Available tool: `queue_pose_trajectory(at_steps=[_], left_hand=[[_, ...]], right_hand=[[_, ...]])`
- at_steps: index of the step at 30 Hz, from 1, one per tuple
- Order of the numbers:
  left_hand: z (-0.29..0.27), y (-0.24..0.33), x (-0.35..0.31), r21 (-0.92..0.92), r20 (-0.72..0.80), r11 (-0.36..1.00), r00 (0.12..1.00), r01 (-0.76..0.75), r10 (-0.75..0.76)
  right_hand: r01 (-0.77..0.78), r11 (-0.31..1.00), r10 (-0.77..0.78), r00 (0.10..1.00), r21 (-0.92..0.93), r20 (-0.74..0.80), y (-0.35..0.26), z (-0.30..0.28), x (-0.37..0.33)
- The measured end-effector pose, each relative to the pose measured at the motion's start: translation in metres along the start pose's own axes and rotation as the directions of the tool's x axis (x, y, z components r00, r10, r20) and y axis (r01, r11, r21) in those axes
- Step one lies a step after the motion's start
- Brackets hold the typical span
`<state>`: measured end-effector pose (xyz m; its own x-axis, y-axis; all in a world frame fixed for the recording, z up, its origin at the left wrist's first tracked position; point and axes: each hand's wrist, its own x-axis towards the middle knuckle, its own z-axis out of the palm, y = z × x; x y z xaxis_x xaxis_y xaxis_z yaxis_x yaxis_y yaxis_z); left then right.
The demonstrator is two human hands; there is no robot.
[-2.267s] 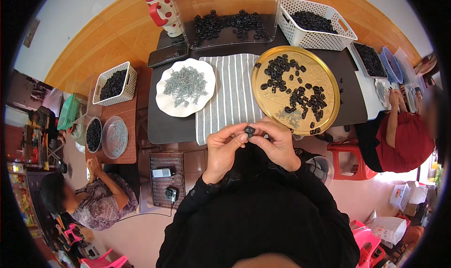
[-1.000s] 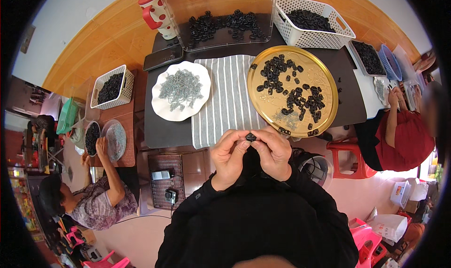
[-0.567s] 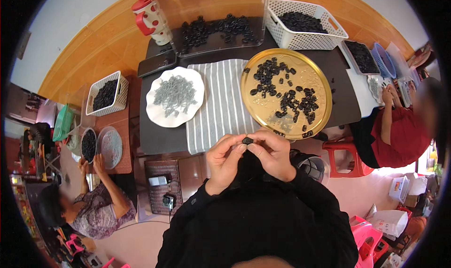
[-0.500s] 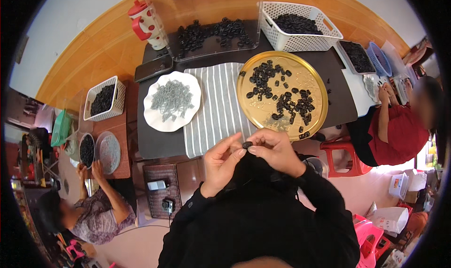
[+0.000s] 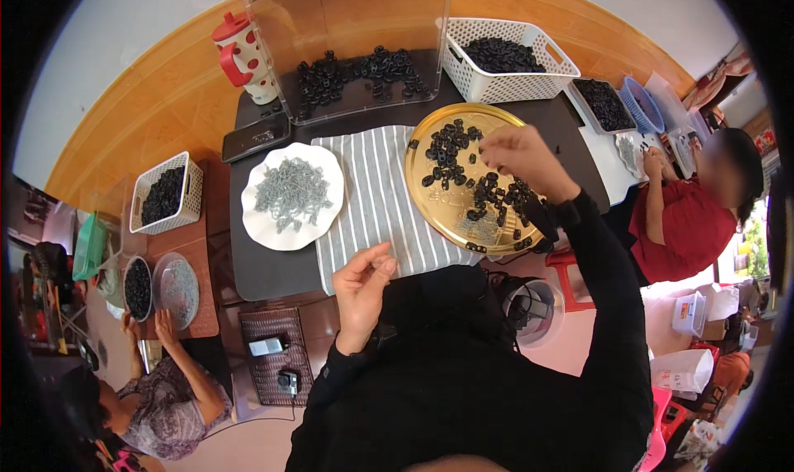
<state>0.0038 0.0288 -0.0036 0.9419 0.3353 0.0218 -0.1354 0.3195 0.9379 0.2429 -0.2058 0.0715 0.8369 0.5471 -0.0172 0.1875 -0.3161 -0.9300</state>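
Observation:
My left hand [image 5: 361,297] is raised in front of the table edge, just below the striped grey cloth [image 5: 376,199]. Its thumb and index finger are bent together; what is between them, if anything, is too small to make out. Over the round gold tray [image 5: 426,215] hangs my right hand [image 5: 523,159], fingertips pointing left and slightly blurred. Below and beside it lie small black oval pieces [image 5: 447,149], loosely heaped on the tray. Small clear-grey pieces [image 5: 291,191] fill the scalloped white plate [image 5: 252,228] left of the cloth.
A clear bin [image 5: 351,25] with black pieces, a white basket [image 5: 513,83], a phone [image 5: 256,135] and a red-lidded dotted tumbler [image 5: 244,58] stand at the back. People work at both sides. A clear bucket [image 5: 533,311] stands on the floor.
My hands have come apart. The right one went up and right to the gold tray; the left dropped slightly left. The black oval piece held between them no longer shows there.

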Motion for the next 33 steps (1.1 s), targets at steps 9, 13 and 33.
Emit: queue_pose_trajectory(at_steps=[9, 13, 33], left_hand=[[0.001, -0.003, 0.002, -0.008, 0.074, 0.998, 0.995, 0.063, -0.062], [0.004, 0.001, -0.003, 0.013, 0.082, 0.995, 0.992, 0.094, -0.095], [0.057, -0.014, 0.016, -0.191, 0.137, 0.982, 0.99, 0.009, 0.018]], right_hand=[[0.414, 0.574, -0.398, 0.895, -0.706, 0.201, 0.02, 0.032, 0.045], [0.335, 0.592, -0.217, 0.942, -0.733, 0.255, 0.022, 0.034, 0.054], [0.543, 0.736, -0.545, 0.83, -0.404, 0.121, -0.04, 0.103, -0.085]])
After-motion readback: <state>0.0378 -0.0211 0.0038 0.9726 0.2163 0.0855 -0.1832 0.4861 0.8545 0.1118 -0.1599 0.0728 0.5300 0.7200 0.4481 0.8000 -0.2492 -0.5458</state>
